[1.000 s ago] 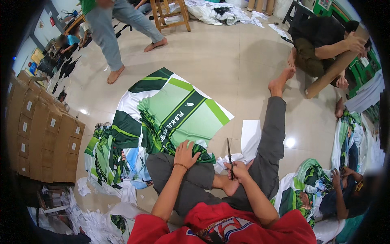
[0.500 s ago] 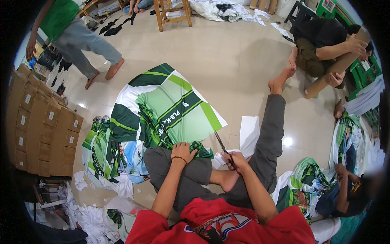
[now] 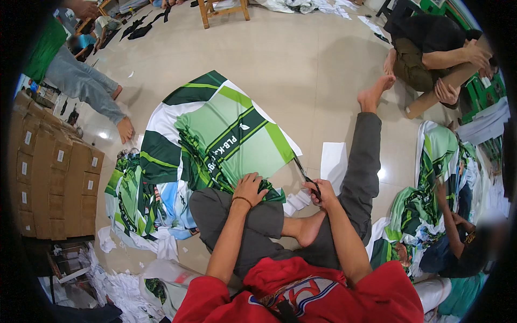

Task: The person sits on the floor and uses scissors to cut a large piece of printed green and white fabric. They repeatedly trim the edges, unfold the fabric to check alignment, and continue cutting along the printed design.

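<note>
A sheet of printed fabric (image 3: pixel 253 148), green with dark bands and white edging, spreads on the floor in front of my knees. Its near part is bunched under my left hand (image 3: pixel 249 188), whose fingers curl over the folds on my bent knee. In my right hand (image 3: pixel 323 195) is a pair of black-handled scissors (image 3: pixel 306 176), blades pointing up and left at the fabric's right corner. Whether the blades are apart is too small to tell. White strips (image 3: pixel 296 202) lie by my foot, left of the scissors hand.
Left of my knee sits a heap of printed fabric (image 3: pixel 129 202), with cardboard boxes (image 3: pixel 59 177) beyond. A white sheet (image 3: pixel 334 161) lies by my outstretched leg. One person (image 3: pixel 81 75) stands far left; another (image 3: pixel 431 59) crouches far right with a cardboard tube (image 3: pixel 439 97). A co-worker (image 3: pixel 458 247) handles fabric at right.
My right hand and the scissors have shifted slightly right and up along the fabric's edge. The standing person has moved left. At right, the co-worker's arm has reached up, lifting printed fabric.
</note>
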`<move>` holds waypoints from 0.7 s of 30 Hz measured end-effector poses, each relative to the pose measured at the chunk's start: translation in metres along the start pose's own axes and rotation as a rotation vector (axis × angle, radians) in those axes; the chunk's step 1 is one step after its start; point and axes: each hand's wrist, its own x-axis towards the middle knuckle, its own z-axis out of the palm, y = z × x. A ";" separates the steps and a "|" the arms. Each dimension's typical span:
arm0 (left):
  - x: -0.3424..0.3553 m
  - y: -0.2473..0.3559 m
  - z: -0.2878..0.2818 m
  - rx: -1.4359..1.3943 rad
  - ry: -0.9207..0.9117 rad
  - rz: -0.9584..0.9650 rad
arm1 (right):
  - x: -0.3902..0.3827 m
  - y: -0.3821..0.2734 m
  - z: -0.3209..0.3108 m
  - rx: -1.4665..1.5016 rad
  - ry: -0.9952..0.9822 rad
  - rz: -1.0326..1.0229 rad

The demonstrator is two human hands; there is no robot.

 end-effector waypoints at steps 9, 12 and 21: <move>-0.001 -0.002 0.000 -0.016 0.000 -0.003 | 0.003 -0.002 -0.002 0.003 0.017 -0.047; -0.001 -0.001 0.000 -0.016 -0.010 -0.008 | 0.000 -0.005 -0.001 -0.017 0.028 -0.044; 0.000 0.001 -0.003 -0.002 -0.034 -0.019 | -0.004 -0.011 -0.002 -0.023 0.028 -0.036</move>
